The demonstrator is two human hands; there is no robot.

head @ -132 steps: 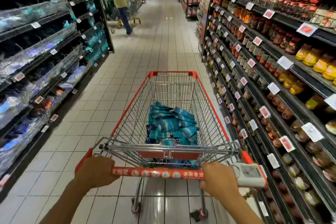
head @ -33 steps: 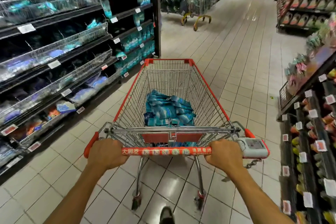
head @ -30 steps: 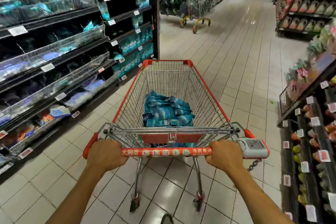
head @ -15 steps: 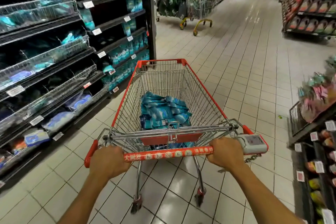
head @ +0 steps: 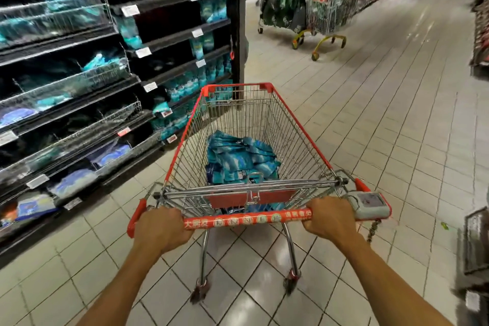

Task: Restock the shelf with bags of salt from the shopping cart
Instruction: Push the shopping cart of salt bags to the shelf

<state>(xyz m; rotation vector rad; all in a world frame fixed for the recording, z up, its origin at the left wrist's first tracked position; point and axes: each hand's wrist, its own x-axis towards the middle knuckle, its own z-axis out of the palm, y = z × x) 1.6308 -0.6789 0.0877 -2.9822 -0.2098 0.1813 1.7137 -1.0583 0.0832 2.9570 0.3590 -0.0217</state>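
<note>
- The shelf [head: 169, 79] is running along the left side of the aisle, its dark tiers carrying white price tags and wire fronts; teal bags are sitting on several tiers at its far end, while others are showing dark gaps behind the tags.
- The left hand [head: 161, 230] is clenching the left end of the red handle bar [head: 247, 218], fingers curled over the top of it.
- The shopping cart [head: 299, 119] is standing with its front left corner close to the end of the shelf, angled slightly toward it.
- The bags of salt [head: 238, 160] are lying in a loose teal-and-blue heap on the floor of the basket, toward the handle end, none of them lifted out.
- The right hand [head: 329, 219] is gripping the right end of the same bar, just beside a grey coin-lock box [head: 369, 205].
- Farther off, to the upper right, a second cart [head: 328, 8] with yellow legs is standing well apart on the tiled floor.
- Judging by this, the step in hand is bringing the cart up to the salt section; no restocking is under way yet.
- The next move is probably calling for stopping the cart beside the teal bags, freeing one hand from the bar, reaching over the basket rim and taking a bag from the top of the heap.
- Which tier is needing stock is hard to tell, as the picture is blurring there.
</note>
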